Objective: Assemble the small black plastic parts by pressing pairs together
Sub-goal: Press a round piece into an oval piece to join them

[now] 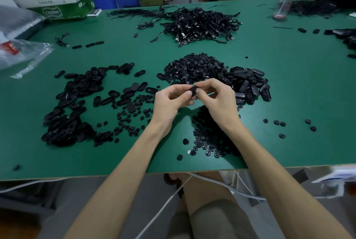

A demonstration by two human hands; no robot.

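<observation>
Saw loose oval shells heaped at the left of the counter; pinched one small black part above it at centre between fingertips of left hand and right hand; left round pieces and more ovals piled rightward, so judged far from finished

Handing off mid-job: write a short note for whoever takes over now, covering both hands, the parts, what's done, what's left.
Left hand and right hand: both pinch one black part between them, above the green table.
Parts: round pieces heaped behind the hands and by the right wrist; oval shells piled right and left.
Done: cannot tell which pieces are already joined.
Left: finish pressing this pair; large heaps remain.
</observation>
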